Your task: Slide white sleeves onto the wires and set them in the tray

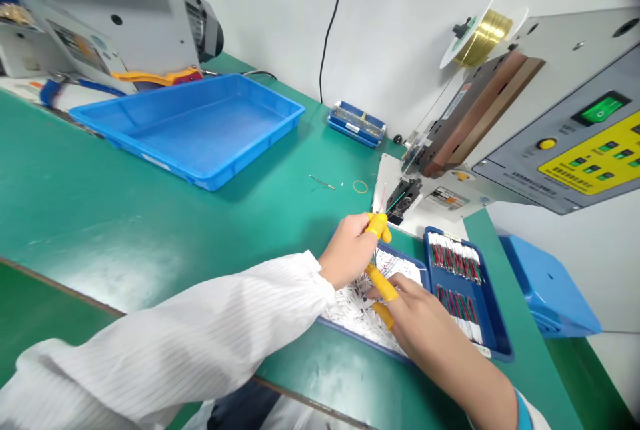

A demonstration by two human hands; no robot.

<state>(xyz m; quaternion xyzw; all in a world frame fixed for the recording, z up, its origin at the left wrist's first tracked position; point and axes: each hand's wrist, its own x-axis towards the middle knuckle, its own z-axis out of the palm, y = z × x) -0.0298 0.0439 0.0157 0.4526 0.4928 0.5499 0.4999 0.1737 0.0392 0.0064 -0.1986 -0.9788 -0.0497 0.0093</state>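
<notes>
My left hand, in a white sleeve with yellow finger covers, is closed in a pinch on thin wires. A green strand and a reddish one stick out past the fingertips, close to the small black die block of the bench machine. Just below it, my right hand hovers over a blue tray heaped with white pieces and thin leads. Its yellow-covered thumb and index finger are apart, the index tip near the wire tails under my left hand. The other right fingers are partly hidden.
Right of the heap, a second blue tray holds bundled red and green wires with white ends. A machine with a gold wire spool overhangs the right side. A large blue bin, small tray and rubber band lie leftward.
</notes>
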